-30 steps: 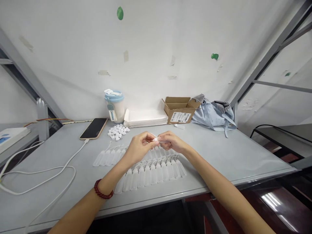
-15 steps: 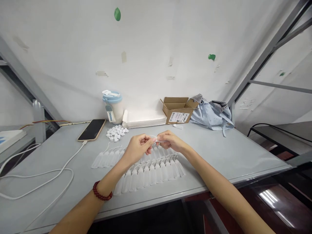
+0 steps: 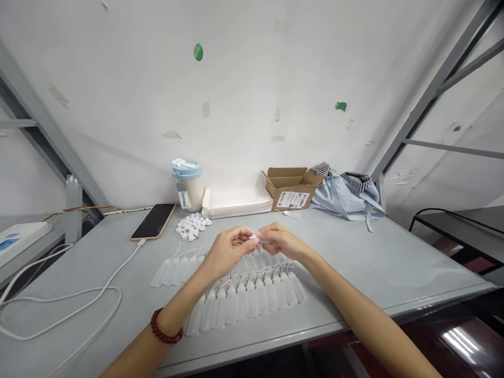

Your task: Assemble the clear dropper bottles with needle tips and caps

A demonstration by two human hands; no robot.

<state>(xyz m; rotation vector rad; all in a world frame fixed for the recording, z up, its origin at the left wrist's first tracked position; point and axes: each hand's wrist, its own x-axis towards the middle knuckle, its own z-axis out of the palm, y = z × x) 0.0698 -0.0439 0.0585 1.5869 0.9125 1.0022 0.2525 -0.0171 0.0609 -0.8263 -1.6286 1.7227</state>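
My left hand (image 3: 227, 250) and right hand (image 3: 284, 241) pinch a small white piece (image 3: 254, 238) between their fingertips (image 3: 249, 244), above the little bottles (image 3: 241, 304).

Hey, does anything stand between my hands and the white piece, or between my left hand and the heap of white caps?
Nothing visible does. The left hand and right hand both have fingertips at the white piece. No object shows between the left hand and the heap of white caps; the bottles lie nearer you.
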